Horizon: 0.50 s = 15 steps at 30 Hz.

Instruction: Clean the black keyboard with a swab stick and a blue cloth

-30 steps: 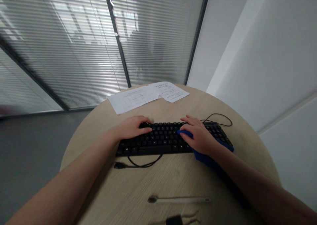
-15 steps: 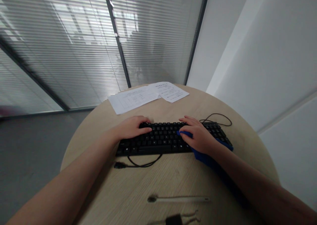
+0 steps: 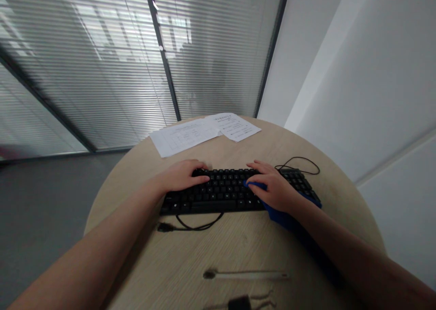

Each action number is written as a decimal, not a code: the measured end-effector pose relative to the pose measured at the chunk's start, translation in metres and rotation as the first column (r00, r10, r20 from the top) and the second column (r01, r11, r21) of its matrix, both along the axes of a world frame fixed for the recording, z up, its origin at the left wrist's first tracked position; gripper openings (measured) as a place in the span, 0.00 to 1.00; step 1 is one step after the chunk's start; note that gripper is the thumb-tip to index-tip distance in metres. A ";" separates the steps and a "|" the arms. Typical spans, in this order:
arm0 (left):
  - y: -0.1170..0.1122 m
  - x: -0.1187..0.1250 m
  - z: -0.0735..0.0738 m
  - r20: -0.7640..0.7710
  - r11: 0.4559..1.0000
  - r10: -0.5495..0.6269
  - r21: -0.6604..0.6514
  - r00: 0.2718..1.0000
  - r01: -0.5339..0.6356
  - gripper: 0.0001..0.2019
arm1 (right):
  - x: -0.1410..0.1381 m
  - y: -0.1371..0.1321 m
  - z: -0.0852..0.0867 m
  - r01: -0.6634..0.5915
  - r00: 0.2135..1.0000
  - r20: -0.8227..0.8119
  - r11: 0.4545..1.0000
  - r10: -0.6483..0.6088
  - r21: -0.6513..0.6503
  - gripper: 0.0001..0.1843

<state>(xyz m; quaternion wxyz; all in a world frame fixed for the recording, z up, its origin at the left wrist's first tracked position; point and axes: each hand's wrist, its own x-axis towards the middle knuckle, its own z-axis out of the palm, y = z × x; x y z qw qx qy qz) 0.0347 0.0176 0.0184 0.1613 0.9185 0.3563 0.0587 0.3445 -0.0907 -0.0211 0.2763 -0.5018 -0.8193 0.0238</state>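
A black keyboard (image 3: pixel 218 192) lies across the table. Over its left end rests my left hand (image 3: pixel 185 176), thumb on the keys and fingers bent over the far edge, gripping it. My right hand (image 3: pixel 272 185) is on the right part of the keyboard, closed on a blue cloth (image 3: pixel 281 217). One bit of the cloth pokes out between thumb and fingers above the keys; the rest hangs under my wrist and forearm. Much of the cloth is hidden by my arm.
Printed paper sheets (image 3: pixel 190 136) lie at the far side of the round wooden table (image 3: pixel 190 255). A cable with a plug (image 3: pixel 165 227) lies before the keyboard, a thin black cord (image 3: pixel 308 159) behind it. Nearest are a small long-handled brush (image 3: pixel 252 275) and a black-and-metal item (image 3: pixel 239 302), partly cut off.
The view has shifted very slightly. Both hands, the keyboard and the blue cloth keep nearly the same places.
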 end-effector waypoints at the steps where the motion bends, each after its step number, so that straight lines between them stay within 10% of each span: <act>1: 0.000 0.000 0.000 -0.001 1.000 0.000 0.001 1.000 0.000 0.22 | 0.000 0.000 0.000 0.010 1.000 0.002 1.000 -0.010 0.004 0.11; 15: 0.001 -0.001 0.000 0.005 1.000 -0.015 -0.011 1.000 0.015 0.22 | -0.003 -0.002 0.002 0.055 0.998 0.010 0.998 -0.055 0.014 0.11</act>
